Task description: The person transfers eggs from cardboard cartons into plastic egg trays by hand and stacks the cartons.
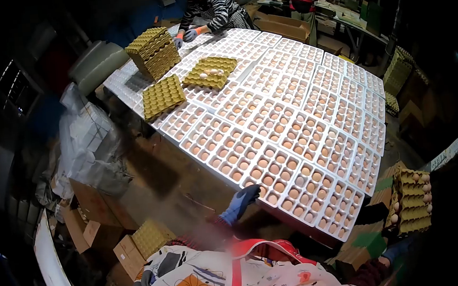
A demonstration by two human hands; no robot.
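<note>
My left hand, in a blue glove with dark fingertips, rests its outstretched fingers on the near edge of a white plastic egg tray. Brown eggs sit in that tray's compartments. Low on the right, my right hand shows only as a dim blue shape below a yellow egg tray that carries several eggs. Its fingers are hidden in the dark, and whether they grip that tray cannot be made out.
White egg trays cover the large table. A stack of yellow trays, a loose yellow tray and one with a few eggs stand on them. A co-worker leans over the far side. Cardboard boxes lie left.
</note>
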